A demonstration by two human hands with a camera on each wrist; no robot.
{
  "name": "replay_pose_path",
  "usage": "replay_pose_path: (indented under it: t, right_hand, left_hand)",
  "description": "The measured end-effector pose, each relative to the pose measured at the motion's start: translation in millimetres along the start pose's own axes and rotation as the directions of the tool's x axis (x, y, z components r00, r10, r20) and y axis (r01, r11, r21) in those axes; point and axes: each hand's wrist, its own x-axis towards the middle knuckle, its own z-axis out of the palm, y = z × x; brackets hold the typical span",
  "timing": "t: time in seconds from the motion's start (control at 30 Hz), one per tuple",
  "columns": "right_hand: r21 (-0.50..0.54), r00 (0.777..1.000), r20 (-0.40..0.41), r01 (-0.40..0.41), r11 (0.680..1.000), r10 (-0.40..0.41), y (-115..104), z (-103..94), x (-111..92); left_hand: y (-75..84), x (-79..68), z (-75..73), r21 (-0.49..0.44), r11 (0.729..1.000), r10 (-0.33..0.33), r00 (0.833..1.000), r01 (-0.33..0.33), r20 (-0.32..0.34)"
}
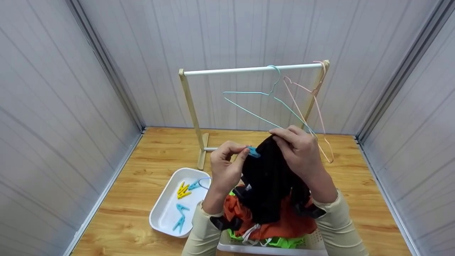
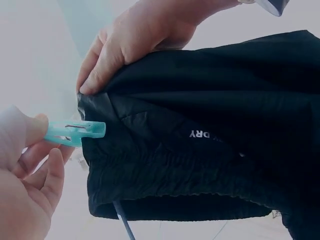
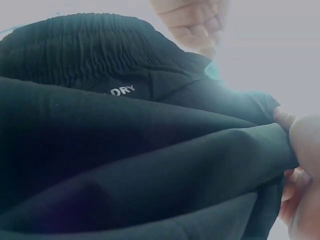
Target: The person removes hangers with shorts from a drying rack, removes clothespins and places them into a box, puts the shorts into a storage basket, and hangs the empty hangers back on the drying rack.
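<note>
Black shorts (image 1: 266,177) with a gathered elastic waistband hang between my hands above a pile of clothes. My left hand (image 1: 227,165) pinches a light blue clothespin (image 1: 253,152) by its handle end. In the left wrist view, the clothespin's (image 2: 90,130) jaws lie over the edge of the fabric. My right hand (image 1: 300,153) pinches the shorts' upper corner between thumb and fingers. A thin blue rod (image 2: 123,220) pokes out of the waistband opening. Beside my left wrist, a blue wire hook (image 1: 202,182) shows in the head view.
A white tray (image 1: 155,209) with several blue and yellow clothespins (image 1: 183,191) stands at left. Ahead is a rack with a white rail (image 1: 227,71), where a green hanger (image 1: 249,93) and a pink hanger (image 1: 321,117) hang. Orange clothing (image 1: 291,224) fills a white basket (image 1: 270,250) below.
</note>
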Motion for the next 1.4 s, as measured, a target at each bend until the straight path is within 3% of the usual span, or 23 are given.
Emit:
replay_pose_path:
  t: [0.37,0.53,0.73,0.93,1.17,1.3,1.4]
  right_hand:
    - [0.025,0.999,-0.023,-0.036,0.999,0.036,5.2,-0.4,-2.4]
    - [0.05,0.998,-0.031,-0.054,0.997,0.055,5.5,-0.8,-4.5]
    - [0.093,0.996,-0.033,-0.077,0.993,0.08,3.9,-1.5,-6.4]
    - [0.107,0.997,-0.048,-0.061,0.992,0.067,4.8,-4.5,-7.2]
    - [0.127,0.996,-0.046,-0.074,0.989,0.08,6.7,-6.6,-8.5]
    - [0.125,0.996,-0.048,-0.065,0.99,0.072,7.1,-8.5,-10.0]
    - [0.141,0.995,-0.054,-0.078,0.987,0.087,7.1,-8.4,-10.6]
  left_hand:
    - [0.1,2.2,-7.5,-0.004,1.0,0.028,0.999,-0.028,-0.04]
    - [8.4,3.9,-14.2,0.042,0.999,-0.002,0.999,0.004,-0.046]
    - [28.6,8.3,-27.3,0.162,0.983,-0.09,0.996,0.088,0.008]
    - [16.7,6.7,-50.7,0.222,0.96,-0.175,0.985,0.169,0.006]
    - [2.2,-0.3,-67.3,0.275,0.934,-0.212,0.973,0.228,-0.087]
    - [-2.1,-4.5,-71.7,0.309,0.909,-0.248,0.959,0.279,-0.137]
    - [-16.5,-12.1,-81.7,0.329,0.89,-0.274,0.946,0.317,-0.172]
